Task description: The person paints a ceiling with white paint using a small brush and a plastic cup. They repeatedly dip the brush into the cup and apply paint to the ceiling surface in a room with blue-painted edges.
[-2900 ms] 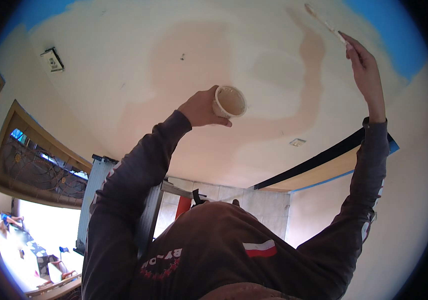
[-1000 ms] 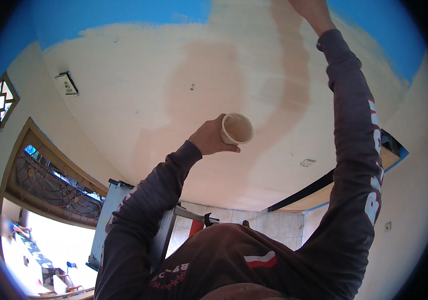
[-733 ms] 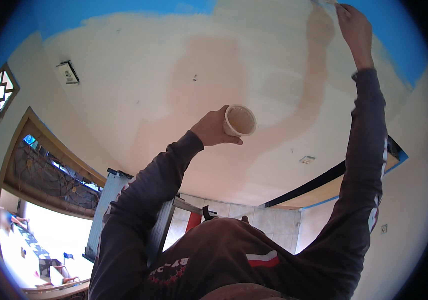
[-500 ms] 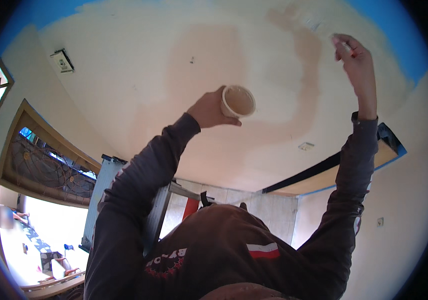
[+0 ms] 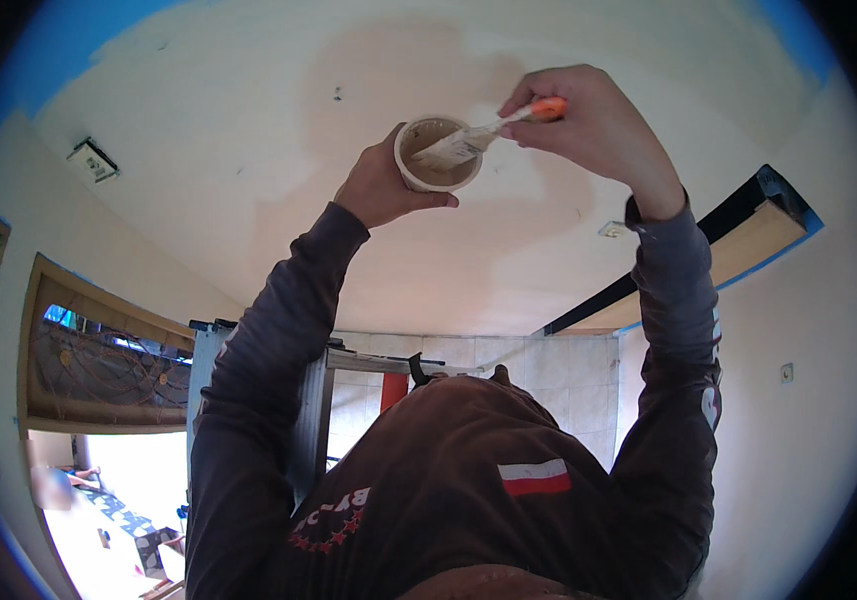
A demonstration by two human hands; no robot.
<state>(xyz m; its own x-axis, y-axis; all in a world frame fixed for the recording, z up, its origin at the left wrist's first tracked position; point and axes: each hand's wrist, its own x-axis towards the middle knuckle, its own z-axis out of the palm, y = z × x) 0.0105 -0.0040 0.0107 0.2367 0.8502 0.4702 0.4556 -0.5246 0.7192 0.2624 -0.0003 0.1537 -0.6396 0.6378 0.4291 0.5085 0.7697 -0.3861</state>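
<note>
My left hand [image 5: 378, 188] is raised overhead and grips a small round cream cup [image 5: 436, 152] of paint by its side. My right hand [image 5: 588, 122] holds a paintbrush [image 5: 483, 138] with an orange handle; its pale bristles dip into the mouth of the cup. Both arms wear dark long sleeves. Above the hands is a cream ceiling [image 5: 198, 160] with a darker, wet-looking tan patch [image 5: 388, 70] around the cup.
Blue paint edges the ceiling at the far left [image 5: 38, 60] and top right. A light fitting [image 5: 93, 160] sits on the ceiling at left. A carved wooden window frame [image 5: 98, 360] is at left, a dark beam [image 5: 708, 255] at right, a tiled wall [image 5: 508, 365] beyond.
My right hand has come down from the ceiling at upper right and brought the brush into the cup. My left hand with the cup stayed roughly in place.
</note>
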